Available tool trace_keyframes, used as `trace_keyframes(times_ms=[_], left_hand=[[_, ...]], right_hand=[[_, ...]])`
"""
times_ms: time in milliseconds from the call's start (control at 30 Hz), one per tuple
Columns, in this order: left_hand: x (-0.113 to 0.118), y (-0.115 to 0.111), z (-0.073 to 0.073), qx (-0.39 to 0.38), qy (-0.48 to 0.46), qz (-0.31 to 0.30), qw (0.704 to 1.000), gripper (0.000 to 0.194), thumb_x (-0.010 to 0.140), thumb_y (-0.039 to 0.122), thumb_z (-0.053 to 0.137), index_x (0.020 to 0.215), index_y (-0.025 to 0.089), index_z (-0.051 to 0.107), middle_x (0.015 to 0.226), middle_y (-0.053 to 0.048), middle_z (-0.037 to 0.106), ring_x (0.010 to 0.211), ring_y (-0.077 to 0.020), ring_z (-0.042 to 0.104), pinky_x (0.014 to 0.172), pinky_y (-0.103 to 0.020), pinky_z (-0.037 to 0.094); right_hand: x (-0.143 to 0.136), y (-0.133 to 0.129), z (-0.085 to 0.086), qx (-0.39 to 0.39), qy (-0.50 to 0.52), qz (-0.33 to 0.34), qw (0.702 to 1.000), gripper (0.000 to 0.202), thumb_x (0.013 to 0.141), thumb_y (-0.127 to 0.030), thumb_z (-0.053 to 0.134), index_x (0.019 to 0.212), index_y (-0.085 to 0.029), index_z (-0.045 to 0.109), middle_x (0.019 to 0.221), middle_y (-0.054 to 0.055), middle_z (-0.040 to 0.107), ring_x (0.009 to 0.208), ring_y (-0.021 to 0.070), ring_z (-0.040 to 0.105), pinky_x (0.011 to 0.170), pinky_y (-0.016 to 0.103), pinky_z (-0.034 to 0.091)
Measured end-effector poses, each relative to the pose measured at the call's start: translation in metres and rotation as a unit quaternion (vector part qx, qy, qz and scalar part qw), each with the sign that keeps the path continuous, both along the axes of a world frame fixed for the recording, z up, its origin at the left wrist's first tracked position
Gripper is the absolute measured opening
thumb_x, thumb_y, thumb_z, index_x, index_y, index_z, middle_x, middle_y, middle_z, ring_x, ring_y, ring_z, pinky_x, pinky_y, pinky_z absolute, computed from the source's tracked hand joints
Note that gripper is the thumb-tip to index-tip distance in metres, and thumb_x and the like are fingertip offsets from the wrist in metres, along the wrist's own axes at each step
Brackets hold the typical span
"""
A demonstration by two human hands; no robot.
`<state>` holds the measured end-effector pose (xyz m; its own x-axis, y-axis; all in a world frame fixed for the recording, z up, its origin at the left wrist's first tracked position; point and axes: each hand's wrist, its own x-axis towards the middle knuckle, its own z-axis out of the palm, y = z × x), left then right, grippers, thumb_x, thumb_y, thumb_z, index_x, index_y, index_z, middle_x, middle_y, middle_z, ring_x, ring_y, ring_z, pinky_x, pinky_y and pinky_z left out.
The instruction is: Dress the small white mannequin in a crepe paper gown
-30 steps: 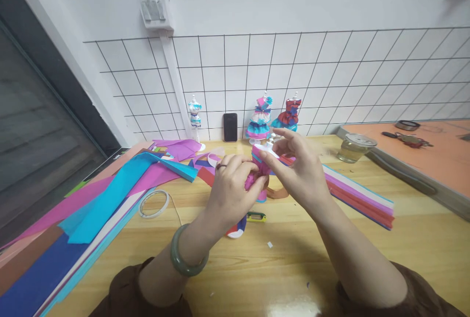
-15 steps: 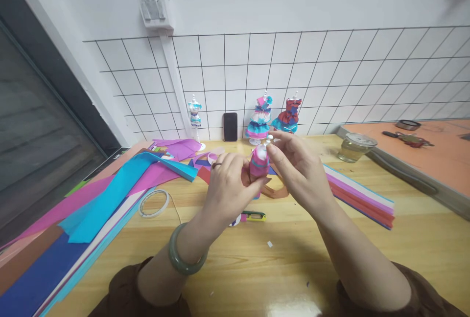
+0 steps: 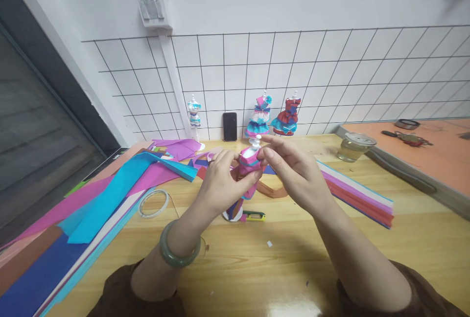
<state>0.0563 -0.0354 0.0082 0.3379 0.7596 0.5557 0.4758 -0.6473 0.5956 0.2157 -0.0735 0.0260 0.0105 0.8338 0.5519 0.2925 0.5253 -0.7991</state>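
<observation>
Between my hands is a small white mannequin [image 3: 253,153] wrapped in pink paper with a blue band, its white neck and knob at the top. My left hand [image 3: 223,172] is closed around its body, the thumb across the front. My right hand [image 3: 293,170] pinches the upper edge of the pink paper between thumb and index finger. The lower part of the mannequin shows below my left hand, down to its round white base [image 3: 232,213]. Beside the base lies a green and yellow utility knife [image 3: 254,216].
Coloured crepe paper strips [image 3: 110,194] cover the left, beside a tape roll [image 3: 154,203]. More folded strips [image 3: 358,192] lie right. Dressed mannequins [image 3: 258,119] and a phone [image 3: 230,126] stand at the wall. A glass cup [image 3: 355,147] stands near an orange-topped surface [image 3: 448,160].
My hands and the mannequin have shifted slightly left. More of its lower part and white base now shows, and my right fingers have come to the pink paper's top edge.
</observation>
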Motion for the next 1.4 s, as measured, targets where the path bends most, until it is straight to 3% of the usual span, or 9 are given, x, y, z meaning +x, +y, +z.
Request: trace_keyframes(times_ms=[233,433,667,867,1000,1133,1267,1400], left_hand=[[-0.011,0.009,0.002,-0.02,-0.014,-0.01,1.0,0.028,0.083,0.044,0.057,0.093,0.019,0.061,0.09,-0.004,0.062,0.087,-0.0189,0.057,0.078,-0.032,0.043],[-0.022,0.033,-0.008,-0.118,-0.113,-0.073,0.984,0.033,0.087,0.042,0.051,0.106,0.018,0.062,0.106,-0.006,0.067,0.1,-0.022,0.059,0.087,-0.033,0.045],[-0.027,0.042,-0.01,-0.176,-0.135,-0.099,0.97,0.039,0.086,0.045,0.052,0.105,0.014,0.063,0.103,-0.008,0.068,0.097,-0.0228,0.061,0.086,-0.033,0.047],[-0.028,0.041,-0.009,-0.171,-0.129,-0.1,0.972,0.04,0.086,0.044,0.051,0.11,0.015,0.062,0.108,-0.008,0.067,0.101,-0.0233,0.06,0.088,-0.034,0.046],[-0.029,0.043,-0.008,-0.211,-0.159,-0.126,0.956,0.039,0.084,0.043,0.052,0.108,0.013,0.061,0.103,-0.007,0.067,0.095,-0.0218,0.061,0.083,-0.032,0.048],[-0.034,0.049,-0.007,-0.213,-0.173,-0.119,0.954,0.034,0.083,0.043,0.054,0.095,0.012,0.063,0.092,-0.005,0.068,0.09,-0.0204,0.06,0.079,-0.029,0.047],[-0.039,0.055,-0.01,-0.2,-0.159,-0.122,0.959,0.037,0.084,0.044,0.051,0.099,0.012,0.063,0.099,-0.006,0.067,0.094,-0.0209,0.06,0.083,-0.031,0.046],[-0.041,0.057,-0.013,-0.205,-0.145,-0.117,0.961,0.039,0.084,0.046,0.051,0.099,0.013,0.064,0.098,-0.006,0.068,0.093,-0.0213,0.06,0.082,-0.031,0.047]], right_hand=[[-0.005,-0.001,0.001,-0.003,0.025,0.037,0.999,0.031,0.09,-0.034,0.055,0.118,-0.022,0.059,0.103,0.007,0.068,0.095,0.0193,0.064,0.084,0.036,0.052],[0.001,0.019,-0.012,-0.018,0.024,-0.016,0.999,0.03,0.082,-0.036,0.065,0.106,-0.02,0.06,0.088,0.005,0.064,0.082,0.0178,0.062,0.075,0.034,0.051],[-0.003,0.04,-0.032,-0.088,-0.022,0.043,0.995,0.056,0.075,-0.041,0.07,0.122,-0.019,0.049,0.085,0.003,0.06,0.077,0.017,0.059,0.069,0.032,0.049],[-0.008,0.041,-0.04,-0.069,-0.077,0.029,0.994,0.055,0.076,-0.033,0.069,0.126,-0.021,0.048,0.077,0.0,0.057,0.073,0.0158,0.056,0.064,0.029,0.045],[-0.002,0.042,-0.04,-0.11,-0.105,0.053,0.987,0.058,0.076,-0.031,0.068,0.128,-0.019,0.046,0.075,-0.002,0.055,0.069,0.0146,0.055,0.063,0.029,0.045],[0.001,0.04,-0.036,-0.157,-0.038,0.085,0.983,0.053,0.078,-0.034,0.065,0.124,-0.015,0.047,0.076,0.001,0.06,0.073,0.0165,0.059,0.068,0.032,0.047],[-0.002,0.04,-0.033,-0.219,0.056,0.102,0.969,0.049,0.077,-0.029,0.067,0.12,-0.014,0.049,0.077,0.002,0.066,0.074,0.0159,0.063,0.073,0.032,0.048],[-0.003,0.043,-0.029,-0.3,0.149,0.117,0.935,0.049,0.072,-0.02,0.072,0.117,-0.015,0.052,0.075,0.002,0.069,0.063,0.0105,0.062,0.06,0.023,0.048]])
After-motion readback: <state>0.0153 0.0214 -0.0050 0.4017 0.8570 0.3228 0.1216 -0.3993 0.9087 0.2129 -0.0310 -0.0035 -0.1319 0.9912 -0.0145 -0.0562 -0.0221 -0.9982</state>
